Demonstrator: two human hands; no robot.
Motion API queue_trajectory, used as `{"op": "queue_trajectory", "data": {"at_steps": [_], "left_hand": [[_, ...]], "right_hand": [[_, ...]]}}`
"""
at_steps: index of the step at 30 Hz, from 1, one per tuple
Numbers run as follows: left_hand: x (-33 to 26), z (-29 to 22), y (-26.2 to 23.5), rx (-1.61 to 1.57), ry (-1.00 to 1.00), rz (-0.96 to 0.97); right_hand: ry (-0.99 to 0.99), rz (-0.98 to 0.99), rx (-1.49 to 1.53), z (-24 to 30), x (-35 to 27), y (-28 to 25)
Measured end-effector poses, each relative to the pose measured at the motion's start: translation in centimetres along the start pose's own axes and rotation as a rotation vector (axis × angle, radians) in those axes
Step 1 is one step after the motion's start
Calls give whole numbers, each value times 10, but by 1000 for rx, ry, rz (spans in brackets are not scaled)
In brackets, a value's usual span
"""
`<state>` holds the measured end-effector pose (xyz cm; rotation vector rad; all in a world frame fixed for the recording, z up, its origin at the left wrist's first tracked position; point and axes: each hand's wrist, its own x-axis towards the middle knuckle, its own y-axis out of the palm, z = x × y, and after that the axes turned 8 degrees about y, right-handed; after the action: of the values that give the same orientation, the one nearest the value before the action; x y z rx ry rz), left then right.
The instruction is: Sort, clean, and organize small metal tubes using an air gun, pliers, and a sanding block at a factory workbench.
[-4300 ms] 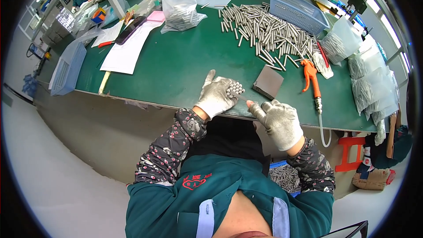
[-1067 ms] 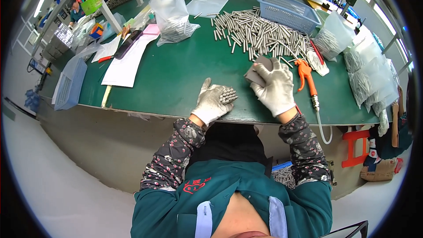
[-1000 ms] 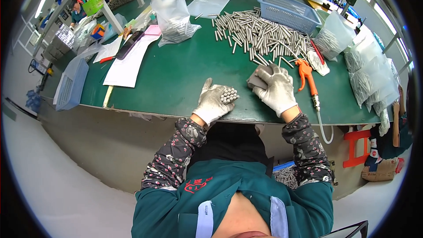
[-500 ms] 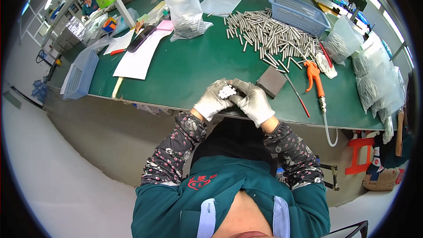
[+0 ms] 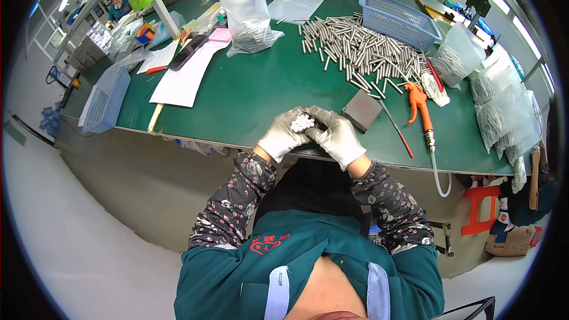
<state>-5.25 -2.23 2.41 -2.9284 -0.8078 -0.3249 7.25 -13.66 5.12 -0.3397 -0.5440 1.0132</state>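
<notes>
Both hands wear whitish-grey work gloves and come together at the table's near edge. Between them is a bundle of metal pins [image 5: 302, 123], its bright round ends facing up. My left hand [image 5: 282, 135] wraps the bundle's left side. From the right, my right hand [image 5: 339, 136] closes round it, its thumb against the pins. The fingers behind the bundle are partly hidden. Just right of my right hand lies a dark grey block [image 5: 362, 110]. A large heap of loose metal pins [image 5: 361, 47] spreads over the green table [image 5: 249, 89] farther off.
An orange air blow gun [image 5: 419, 105] with a hose and a thin red-ended rod [image 5: 398, 130] lie right of the block. Behind the heap sits a blue basket [image 5: 398, 21]. Filled plastic bags [image 5: 504, 106] line the right; another bag [image 5: 249, 24], papers [image 5: 184, 80] and a phone [image 5: 188, 53] are left.
The view has shifted slightly. Both hands stay closed round the pin bundle at the table's edge, with little other visible change.
</notes>
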Motion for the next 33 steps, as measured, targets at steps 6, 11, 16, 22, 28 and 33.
{"op": "queue_trajectory", "data": {"at_steps": [6,11,16,22,28,33], "left_hand": [[3,-1,9,57,19,-74],[4,2,8,92,80,-104],[1,-5,10,213,11,-57],[-2,-4,12,39,141,-106],[1,8,7,255,200,-60],[0,-3,14,235,185,-117]], "right_hand": [[38,14,15,-7,4,0],[38,9,-1,-7,6,1],[56,38,44,-11,4,1],[11,92,62,-7,-1,-6],[42,20,-80,20,1,-18],[-124,-104,-351,44,4,-4]]}}
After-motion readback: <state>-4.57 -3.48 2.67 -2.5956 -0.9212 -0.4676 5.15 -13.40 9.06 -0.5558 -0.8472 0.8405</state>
